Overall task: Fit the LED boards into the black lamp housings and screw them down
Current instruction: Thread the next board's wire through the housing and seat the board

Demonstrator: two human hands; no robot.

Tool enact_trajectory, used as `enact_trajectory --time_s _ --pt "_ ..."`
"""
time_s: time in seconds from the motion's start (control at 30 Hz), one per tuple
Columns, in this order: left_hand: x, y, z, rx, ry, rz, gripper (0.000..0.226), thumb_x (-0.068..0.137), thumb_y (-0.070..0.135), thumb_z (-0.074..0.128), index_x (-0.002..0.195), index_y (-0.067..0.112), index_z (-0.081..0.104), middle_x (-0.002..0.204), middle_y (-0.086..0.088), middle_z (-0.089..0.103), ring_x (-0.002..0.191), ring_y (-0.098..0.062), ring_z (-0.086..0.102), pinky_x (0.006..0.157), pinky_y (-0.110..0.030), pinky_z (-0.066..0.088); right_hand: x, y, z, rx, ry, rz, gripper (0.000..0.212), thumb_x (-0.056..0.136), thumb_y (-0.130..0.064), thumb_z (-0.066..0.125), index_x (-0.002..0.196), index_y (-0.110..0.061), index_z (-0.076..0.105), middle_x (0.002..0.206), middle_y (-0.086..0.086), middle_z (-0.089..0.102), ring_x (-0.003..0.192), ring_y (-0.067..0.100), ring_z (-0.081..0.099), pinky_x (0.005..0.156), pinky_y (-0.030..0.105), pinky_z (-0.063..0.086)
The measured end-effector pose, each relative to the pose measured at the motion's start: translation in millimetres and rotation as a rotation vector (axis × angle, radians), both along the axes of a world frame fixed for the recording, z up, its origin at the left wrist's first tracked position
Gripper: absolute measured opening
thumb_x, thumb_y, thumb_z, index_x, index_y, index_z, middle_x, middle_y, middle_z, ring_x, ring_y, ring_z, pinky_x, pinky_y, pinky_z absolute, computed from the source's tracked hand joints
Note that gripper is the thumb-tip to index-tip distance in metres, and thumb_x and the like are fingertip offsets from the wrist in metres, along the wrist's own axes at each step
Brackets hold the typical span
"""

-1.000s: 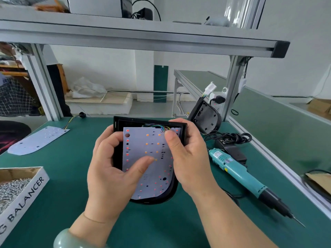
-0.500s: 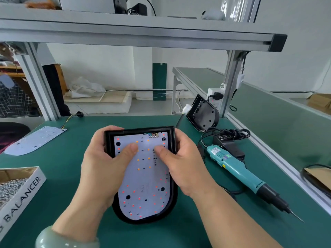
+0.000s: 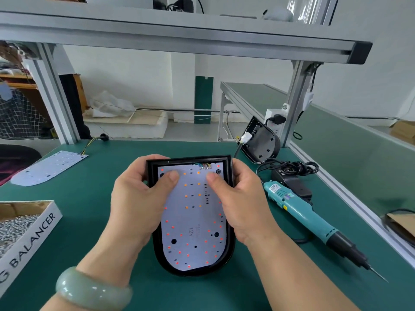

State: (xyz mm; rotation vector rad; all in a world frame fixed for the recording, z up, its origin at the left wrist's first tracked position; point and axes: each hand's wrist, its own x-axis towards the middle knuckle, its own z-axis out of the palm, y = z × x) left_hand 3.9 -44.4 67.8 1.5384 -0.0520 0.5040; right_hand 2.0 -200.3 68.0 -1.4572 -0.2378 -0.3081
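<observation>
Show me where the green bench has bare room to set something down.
Bare mat lies between the spare LED board and the held housing, beyond the screw box. The right side is crowded: screwdriver, power adapter, coiled cable, second housing.

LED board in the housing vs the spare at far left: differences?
The seated LED board lies in the black housing under the thumbs of the left hand and right hand; the spare LED board lies bare on the mat, untouched. The seated board's wires tuck inside the housing; the spare's trail loose. Both are white, one end rounded.
</observation>
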Motion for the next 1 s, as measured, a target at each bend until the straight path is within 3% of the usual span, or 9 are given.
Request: enact_trajectory --time_s 0.17,0.3,0.47,0.53,0.6,0.67,0.77,0.87,1.0 --pt "0 -8 -9 -0.013 0.142 0.013 0.007 0.082 0.030 0.072 0.080 0.028 0.066 0.077 0.008 0.071 0.074 -0.018 0.067 0.068 -0.041 0.058 0 -4 0 0.062 0.031 -0.051 0.014 0.087 -0.003 0.065 0.091 -0.015 0.067 0.080 -0.006 0.072 0.073 0.010 0.067 0.067 0.024 0.056" --pt "-2 -8 -3 0.218 0.079 0.082 0.013 0.082 0.029 0.070 0.074 0.022 0.062 0.072 0.015 0.067 0.052 0.000 0.056 0.042 -0.012 0.043 -1 -7 0 -0.060 -0.009 -0.060 0.029 0.082 -0.004 0.069 0.099 -0.027 0.064 0.085 -0.012 0.072 0.077 0.004 0.067 0.066 0.016 0.052" --pt "-2 -8 -2 0.244 0.083 0.079 0.014 0.077 0.034 0.071 0.074 0.025 0.061 0.072 0.019 0.067 0.054 0.002 0.058 0.043 -0.010 0.043 0 -6 0 -0.062 0.030 -0.109 0.027 0.076 -0.003 0.074 0.089 -0.026 0.066 0.084 -0.003 0.074 0.078 0.016 0.071 0.071 0.031 0.058" --pt "-6 -9 -4 0.174 0.188 -0.088 0.021 0.072 0.036 0.078 0.083 0.026 0.064 0.075 0.017 0.071 0.063 -0.001 0.066 0.055 -0.019 0.054 2 -9 1 -0.017 0.041 -0.139 0.025 0.077 -0.002 0.074 0.088 -0.024 0.066 0.084 -0.001 0.074 0.078 0.019 0.071 0.073 0.036 0.059" --pt "-11 -12 -8 0.139 0.315 -0.239 0.024 0.068 0.035 0.077 0.086 0.022 0.068 0.080 0.010 0.075 0.074 -0.015 0.072 0.071 -0.039 0.060 5 -15 2 0.029 0.041 -0.162 0.024 0.079 -0.003 0.073 0.093 -0.022 0.066 0.088 0.000 0.074 0.082 0.020 0.071 0.077 0.038 0.058" --pt "-9 -11 -10 0.162 0.320 -0.166 0.012 0.075 0.026 0.078 0.080 0.021 0.069 0.077 0.007 0.075 0.074 -0.021 0.073 0.074 -0.047 0.059 6 -16 1 0.023 0.027 -0.144 0.029 0.083 -0.010 0.072 0.107 -0.023 0.062 0.100 -0.005 0.072 0.088 0.010 0.070 0.082 0.032 0.056" --pt "-1 -5 -7 0.070 0.284 -0.018 0.009 0.081 0.019 0.075 0.075 0.020 0.068 0.071 0.007 0.074 0.069 -0.022 0.071 0.071 -0.046 0.059 3 -15 -5 -0.150 0.065 -0.158 0.041 0.081 -0.031 0.074 0.117 -0.026 0.054 0.106 -0.017 0.063 0.076 -0.011 0.061 0.069 0.008 0.048" --pt "3 0 -8 0.052 0.280 0.033 0.011 0.081 0.020 0.075 0.073 0.020 0.067 0.068 0.011 0.073 0.061 -0.015 0.070 0.066 -0.041 0.060 0 -10 -7 -0.464 0.120 -0.077 0.013 0.080 -0.027 0.072 0.091 -0.029 0.064 0.086 -0.019 0.071 0.073 -0.005 0.064 0.062 0.011 0.048" --pt "-1 1 -14 0.026 0.318 -0.148 0.017 0.077 0.014 0.078 0.089 0.019 0.069 0.082 0.004 0.076 0.080 -0.022 0.073 0.075 -0.040 0.058 1 -8 -7 -0.419 0.105 -0.113 0.004 0.083 -0.015 0.067 0.084 -0.019 0.067 0.078 -0.007 0.072 0.069 0.007 0.065 0.062 0.016 0.050"
